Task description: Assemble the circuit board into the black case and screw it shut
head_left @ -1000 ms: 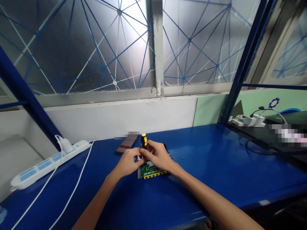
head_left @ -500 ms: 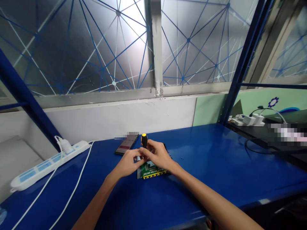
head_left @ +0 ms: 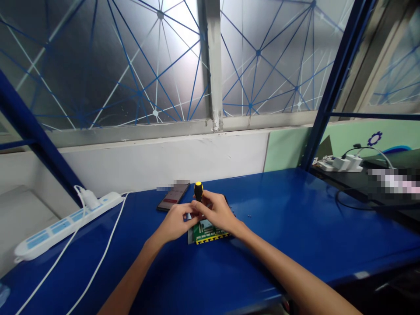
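Observation:
A screwdriver [head_left: 198,190] with a black and yellow handle stands upright over a green circuit board [head_left: 204,234]. Fingers of my right hand [head_left: 218,212] are closed around its handle; the shaft and tip are hidden. My left hand [head_left: 176,222] is closed beside it, fingertips pinched low near the screwdriver; what they grip is hidden. The board has a yellow strip with black marks along its near edge and lies on the blue table under both hands, partly covered by them. Tiny screws [head_left: 249,215] lie to the right of my right hand.
A phone [head_left: 173,196] lies behind my left hand. At left, a white power strip [head_left: 68,223] with a plug and trailing cables runs along the blue table [head_left: 288,236]. Another power strip [head_left: 344,163] and black cables sit at far right. Blue frame posts rise on both sides.
The screwdriver handle has shifted very slightly right and up. Both hands stay nearly in place over the board; the whole view has moved a little.

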A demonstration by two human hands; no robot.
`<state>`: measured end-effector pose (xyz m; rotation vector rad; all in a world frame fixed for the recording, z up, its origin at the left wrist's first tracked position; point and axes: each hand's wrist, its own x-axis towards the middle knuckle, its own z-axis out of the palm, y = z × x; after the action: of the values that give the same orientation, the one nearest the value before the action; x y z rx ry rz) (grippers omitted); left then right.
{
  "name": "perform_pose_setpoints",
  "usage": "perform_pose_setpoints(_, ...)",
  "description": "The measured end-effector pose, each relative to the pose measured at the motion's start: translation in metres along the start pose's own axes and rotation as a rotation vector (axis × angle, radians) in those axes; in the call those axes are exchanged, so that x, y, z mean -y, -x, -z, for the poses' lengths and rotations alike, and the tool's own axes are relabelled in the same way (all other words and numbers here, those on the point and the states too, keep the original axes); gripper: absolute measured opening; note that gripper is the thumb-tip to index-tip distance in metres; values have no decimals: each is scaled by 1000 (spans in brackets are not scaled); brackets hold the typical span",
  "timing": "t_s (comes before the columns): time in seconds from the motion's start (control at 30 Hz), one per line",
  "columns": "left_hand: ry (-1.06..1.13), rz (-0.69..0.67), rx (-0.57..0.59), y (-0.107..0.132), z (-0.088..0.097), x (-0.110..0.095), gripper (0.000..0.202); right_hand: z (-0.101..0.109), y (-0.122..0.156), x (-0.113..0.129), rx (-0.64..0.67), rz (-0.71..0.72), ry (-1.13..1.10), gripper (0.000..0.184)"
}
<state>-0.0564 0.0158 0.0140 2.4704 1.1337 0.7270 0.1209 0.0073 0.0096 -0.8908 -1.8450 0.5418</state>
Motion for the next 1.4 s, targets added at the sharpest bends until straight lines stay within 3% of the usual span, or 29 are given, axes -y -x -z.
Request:
perform_pose_setpoints(0.5, 78, 45, 11, -1, -3, 3, 19, 2, -1, -5, -25, -85, -78, 26)
perform_pose_setpoints(0.83, 62, 8, 45, 1, 1, -7, 23, 1, 0, -3, -10, -62, -52, 24)
perform_pose_setpoints(1.13, 49, 43, -12, 0, -3, 1, 18, 1, 0, -2, -35, 5, -4, 25)
perform_pose_setpoints(1.4, 52, -17, 13, 2, 0, -6, 20, 1, 1, -4, -12, -63, -77, 23)
